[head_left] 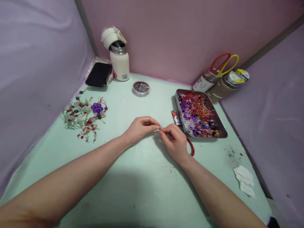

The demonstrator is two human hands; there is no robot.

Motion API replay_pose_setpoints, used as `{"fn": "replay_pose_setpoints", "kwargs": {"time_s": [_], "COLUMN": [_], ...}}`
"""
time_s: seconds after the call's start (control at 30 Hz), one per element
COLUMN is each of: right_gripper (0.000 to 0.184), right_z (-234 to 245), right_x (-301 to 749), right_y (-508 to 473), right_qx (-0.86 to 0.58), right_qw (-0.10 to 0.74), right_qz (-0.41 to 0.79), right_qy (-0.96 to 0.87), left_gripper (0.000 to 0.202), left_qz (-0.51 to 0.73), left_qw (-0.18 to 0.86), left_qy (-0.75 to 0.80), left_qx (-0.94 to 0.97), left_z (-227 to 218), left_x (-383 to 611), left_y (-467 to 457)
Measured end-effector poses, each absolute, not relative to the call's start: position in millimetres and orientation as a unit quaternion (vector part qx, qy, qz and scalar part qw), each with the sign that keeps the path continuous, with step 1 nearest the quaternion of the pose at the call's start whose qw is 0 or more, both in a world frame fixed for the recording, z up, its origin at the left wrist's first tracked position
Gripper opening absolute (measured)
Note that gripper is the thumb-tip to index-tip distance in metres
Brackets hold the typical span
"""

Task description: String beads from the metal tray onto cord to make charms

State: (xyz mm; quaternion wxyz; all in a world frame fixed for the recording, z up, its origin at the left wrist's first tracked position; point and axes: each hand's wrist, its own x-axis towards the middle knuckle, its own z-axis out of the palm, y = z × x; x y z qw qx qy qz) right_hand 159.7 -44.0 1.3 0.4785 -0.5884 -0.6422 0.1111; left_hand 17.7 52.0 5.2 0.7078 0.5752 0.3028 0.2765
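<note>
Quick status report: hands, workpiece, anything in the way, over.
Left hand and right hand pinching, nearly touching. Tiny pale piece between them, details unclear. Nothing visibly blocking; lighter and red loop handle close by right hand.

2 bare, slender forearms (pixel 87 172) taper to narrow wrists (pixel 123 140), the left hand (pixel 142 128) and right hand (pixel 175 142) equally bare.

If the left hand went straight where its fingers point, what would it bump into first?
Probably the right hand, just beyond the left hand in that line. A tiny clear piece shows at their fingertips; how the depths line up is hard to judge.
</note>
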Motion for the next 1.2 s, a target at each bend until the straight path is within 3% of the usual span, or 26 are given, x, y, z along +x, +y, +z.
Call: {"fn": "replay_pose_setpoints", "kwargs": {"time_s": [0.4,0.67,0.77,1.2], "right_gripper": [0.015,0.004,0.017,0.015], "right_z": [0,1,-2,-7], "right_x": [161,162,161,163], "right_y": [-44,-42,-41,-42], "right_qx": [-0.62,-0.628,-0.616,-0.612], "right_qw": [0.47,0.493,0.502,0.514], "right_qz": [0.148,0.151,0.198,0.295], "right_qy": [-0.611,-0.583,-0.574,-0.524], "left_gripper": [0.015,0.011,0.006,0.009], "left_qz": [0.276,0.316,0.319,0.321], "left_qw": [0.703,0.615,0.57,0.486], "left_qy": [0.311,0.295,0.296,0.282], "left_qx": [0.577,0.659,0.697,0.762], "left_z": [4,7,8,10], "left_x": [19,18,17,15], "left_y": [53,50,48,41]}}
